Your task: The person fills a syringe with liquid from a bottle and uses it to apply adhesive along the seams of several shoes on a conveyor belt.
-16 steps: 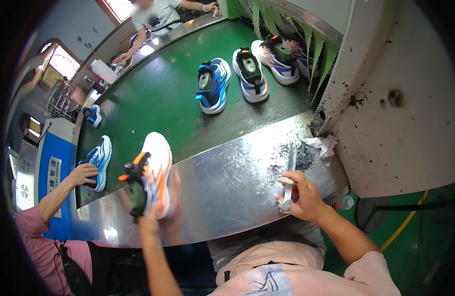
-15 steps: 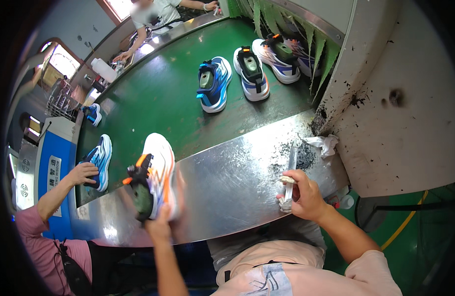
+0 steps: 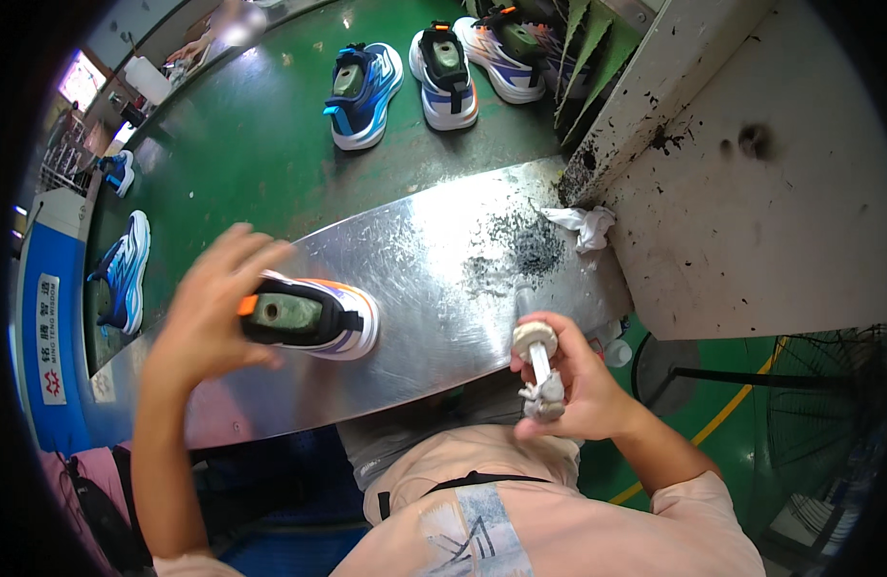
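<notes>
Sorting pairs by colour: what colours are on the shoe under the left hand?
White shoe with orange and blue trim and a black collar, seen in the head view.

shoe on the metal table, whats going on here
A person stands at a metal table. Their left hand grips the heel end of a white and orange shoe lying there, a grey form inside it. Their right hand holds a small brush caked with glue, lifted off the table. More shoes sit on the green belt behind.
</notes>
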The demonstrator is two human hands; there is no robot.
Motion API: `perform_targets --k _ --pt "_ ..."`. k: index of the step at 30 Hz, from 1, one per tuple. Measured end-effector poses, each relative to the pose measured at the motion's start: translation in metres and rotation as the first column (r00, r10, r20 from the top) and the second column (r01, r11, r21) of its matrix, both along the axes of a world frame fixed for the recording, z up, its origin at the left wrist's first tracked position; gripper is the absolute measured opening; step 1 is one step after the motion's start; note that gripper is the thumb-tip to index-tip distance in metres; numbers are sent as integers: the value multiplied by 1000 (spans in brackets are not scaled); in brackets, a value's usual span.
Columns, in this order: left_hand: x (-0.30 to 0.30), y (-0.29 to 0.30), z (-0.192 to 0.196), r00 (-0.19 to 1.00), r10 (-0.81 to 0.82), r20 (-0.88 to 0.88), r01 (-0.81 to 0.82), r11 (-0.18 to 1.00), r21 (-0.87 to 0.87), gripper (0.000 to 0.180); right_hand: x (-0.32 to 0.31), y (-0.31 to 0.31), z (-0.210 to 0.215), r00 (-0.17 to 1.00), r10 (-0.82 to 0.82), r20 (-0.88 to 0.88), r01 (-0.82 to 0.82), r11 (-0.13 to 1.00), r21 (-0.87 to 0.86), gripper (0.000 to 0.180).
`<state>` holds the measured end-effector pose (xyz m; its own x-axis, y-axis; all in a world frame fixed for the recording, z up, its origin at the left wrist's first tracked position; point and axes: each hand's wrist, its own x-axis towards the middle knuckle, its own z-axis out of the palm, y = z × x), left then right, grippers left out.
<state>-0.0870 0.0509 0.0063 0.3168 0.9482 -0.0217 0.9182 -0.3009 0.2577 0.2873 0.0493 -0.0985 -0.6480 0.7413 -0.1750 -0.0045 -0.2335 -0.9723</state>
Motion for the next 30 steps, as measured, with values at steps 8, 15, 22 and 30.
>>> perform_targets --k 8,15,22,30 --pt "46 -46 -37 998 -29 51 12 951 309 53 -1 20 -5 962 -223 -158 195 965 -173 106" --pt "59 -79 -55 998 53 21 -57 909 412 45 -8 23 -3 984 -139 -110 126 985 -114 91" --pt "58 -70 -49 997 49 61 -70 910 408 44 -6 6 -13 999 -34 29 32 997 67 103" --pt "62 -90 -49 998 36 56 -57 892 448 27 -21 4 2 990 -93 110 94 996 3 106"
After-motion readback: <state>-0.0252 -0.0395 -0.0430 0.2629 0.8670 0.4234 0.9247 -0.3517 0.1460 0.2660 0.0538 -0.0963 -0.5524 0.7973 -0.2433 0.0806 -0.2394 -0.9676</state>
